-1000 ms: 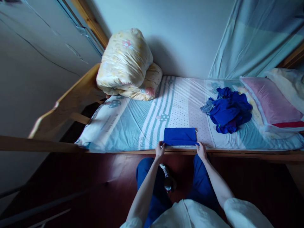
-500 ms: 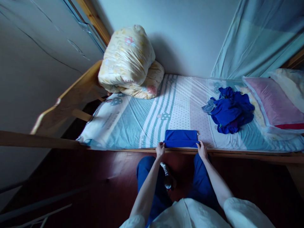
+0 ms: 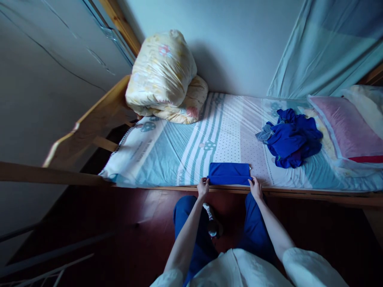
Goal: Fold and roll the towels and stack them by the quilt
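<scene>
1. Left hand (image 3: 203,188) is pinching the folded blue cloth (image 3: 229,173) at its 8 o'clock corner, thumb and fingers closed on it.
2. Right hand (image 3: 255,188) has the same kinda grip at 4 o'clock, so the hands are apart, cloth between them.
3. Cloth's lying at the 6 o'clock edge of the patterned bedsheet (image 3: 161,157).
4. From the cloth: crumpled blue clothes (image 3: 295,139) at 2 o'clock, pink pillow (image 3: 347,127) past that, puffy bundled quilt (image 3: 166,71) around 11.
</scene>
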`<state>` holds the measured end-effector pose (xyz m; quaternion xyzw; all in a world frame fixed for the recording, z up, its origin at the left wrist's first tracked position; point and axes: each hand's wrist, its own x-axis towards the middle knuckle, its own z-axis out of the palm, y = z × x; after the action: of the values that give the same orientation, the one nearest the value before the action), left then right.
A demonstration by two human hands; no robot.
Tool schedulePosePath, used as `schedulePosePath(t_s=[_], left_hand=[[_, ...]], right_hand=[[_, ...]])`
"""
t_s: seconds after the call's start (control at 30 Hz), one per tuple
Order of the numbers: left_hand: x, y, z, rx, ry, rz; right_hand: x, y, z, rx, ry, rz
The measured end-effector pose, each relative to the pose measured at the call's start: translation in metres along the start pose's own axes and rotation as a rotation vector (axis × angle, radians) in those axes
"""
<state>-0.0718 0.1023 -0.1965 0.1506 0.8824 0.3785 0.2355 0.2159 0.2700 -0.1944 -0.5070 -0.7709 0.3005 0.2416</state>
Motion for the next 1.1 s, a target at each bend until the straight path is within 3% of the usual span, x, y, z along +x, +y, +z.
schedulePosePath(t_s=[0.23,0.37,0.5,0.6,0.77,1.1], left_hand=[[-0.004,0.006,-0.004,-0.014,0.011,0.04],[-0.011,0.014,-0.012,0.089,0.086,0.244],[-0.022,0.021,-0.015,0.227,-0.14,0.537],[-0.028,0.021,-0.011,0.287,-0.282,0.636],[-0.022,0.015,-0.006,0.387,-0.33,0.655],[0.003,0.015,-0.011,0.537,-0.401,0.74]], right_hand=[[0.0,-0.001,0.0,-0.048,0.034,-0.051],[0.0,-0.007,-0.005,-0.117,0.123,-0.164],[-0.003,-0.015,-0.009,-0.187,0.085,-0.263],[-0.006,-0.021,-0.008,-0.206,0.001,-0.336],[-0.006,-0.021,-0.003,-0.239,-0.084,-0.367],[-0.004,-0.018,0.0,-0.281,-0.108,-0.3]])
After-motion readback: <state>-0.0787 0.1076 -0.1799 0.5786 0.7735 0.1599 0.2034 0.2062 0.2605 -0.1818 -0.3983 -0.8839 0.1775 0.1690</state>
